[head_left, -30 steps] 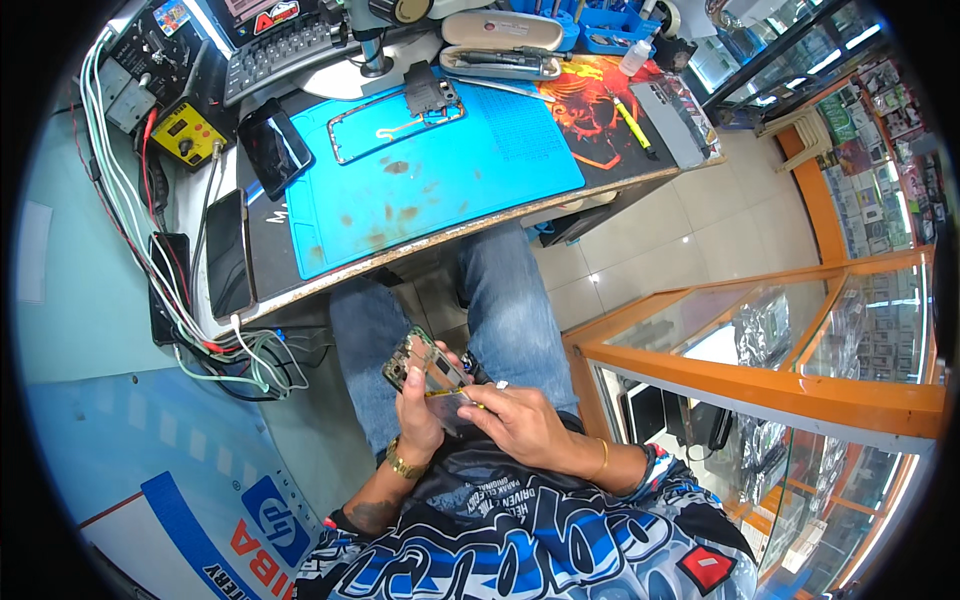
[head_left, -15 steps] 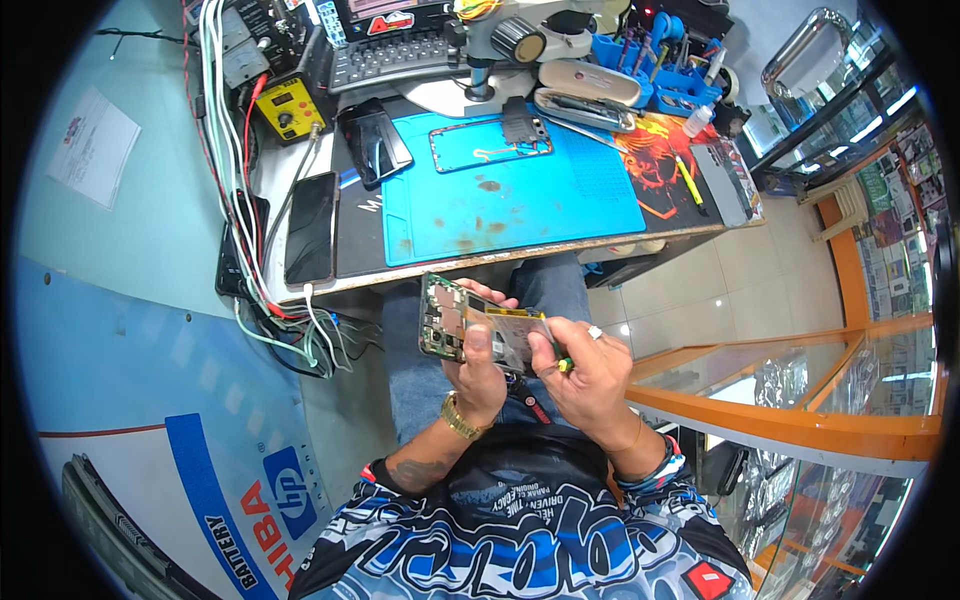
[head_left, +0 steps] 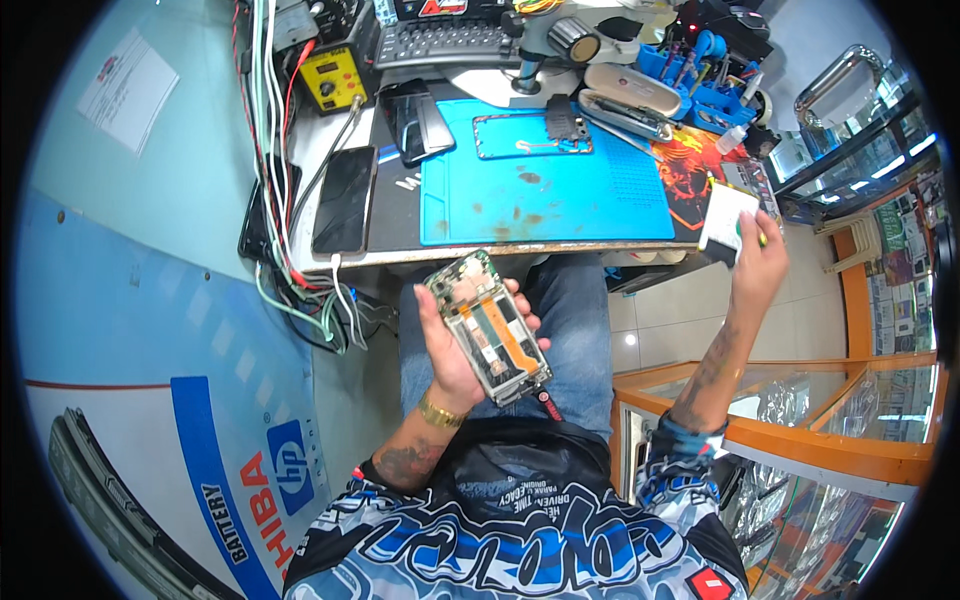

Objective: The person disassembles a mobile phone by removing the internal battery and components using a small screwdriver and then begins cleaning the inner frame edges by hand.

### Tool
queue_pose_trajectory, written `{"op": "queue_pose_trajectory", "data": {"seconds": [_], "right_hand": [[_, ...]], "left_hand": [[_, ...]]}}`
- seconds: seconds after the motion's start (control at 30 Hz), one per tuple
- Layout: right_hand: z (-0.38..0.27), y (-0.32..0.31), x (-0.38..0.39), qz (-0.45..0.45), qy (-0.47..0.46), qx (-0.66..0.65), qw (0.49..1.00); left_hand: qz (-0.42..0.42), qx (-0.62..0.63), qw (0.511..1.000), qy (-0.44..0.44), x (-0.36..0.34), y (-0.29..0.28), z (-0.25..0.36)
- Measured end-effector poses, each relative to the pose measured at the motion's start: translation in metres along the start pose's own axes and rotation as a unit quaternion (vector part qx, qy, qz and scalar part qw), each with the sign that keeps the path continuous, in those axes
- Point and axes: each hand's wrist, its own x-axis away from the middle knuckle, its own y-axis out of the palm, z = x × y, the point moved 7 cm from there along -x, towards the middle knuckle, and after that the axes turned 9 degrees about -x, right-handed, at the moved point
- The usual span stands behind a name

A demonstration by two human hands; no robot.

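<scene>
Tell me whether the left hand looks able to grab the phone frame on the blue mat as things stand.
Probably not: the left hand is taken up holding the opened phone, though nothing seems to block its way to the phone frame.

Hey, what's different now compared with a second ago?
The right hand has left the opened phone and swung forward and right, carrying the battery away from it. The left hand still holds the opened phone. The mat and the frame on it stay put.
</scene>
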Motion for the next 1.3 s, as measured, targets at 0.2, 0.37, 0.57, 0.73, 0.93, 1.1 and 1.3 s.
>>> {"op": "queue_pose_trajectory", "data": {"seconds": [0.2, 0.37, 0.57, 0.73, 0.93, 1.1, 1.3], "right_hand": [[0.071, 0.025, -0.058, -0.07, -0.012, 0.35, 0.934], [0.059, 0.044, -0.055, -0.078, -0.12, 0.465, 0.874], [0.02, 0.037, -0.026, -0.039, -0.219, 0.293, 0.93], [-0.066, 0.09, 0.118, -0.276, -0.063, -0.067, 0.957], [-0.079, 0.137, 0.221, -0.386, 0.056, -0.095, 0.916], [-0.075, 0.147, 0.226, -0.404, 0.069, -0.126, 0.904], [-0.058, 0.154, 0.234, -0.434, 0.123, -0.193, 0.872]], "left_hand": [[-0.033, 0.024, 0.999, -0.027, -0.005, 0.005, -0.004], [-0.016, 0.016, 0.999, -0.043, -0.004, 0.003, -0.005], [0.002, 0.009, 0.996, -0.089, -0.004, -0.004, -0.013], [0.031, -0.023, 0.998, -0.054, -0.006, -0.018, -0.015], [0.084, -0.157, 0.983, 0.037, -0.008, -0.014, -0.017], [0.022, -0.162, 0.985, 0.046, -0.005, -0.011, -0.026], [0.042, -0.205, 0.976, 0.062, 0.0, -0.019, -0.03]]}}
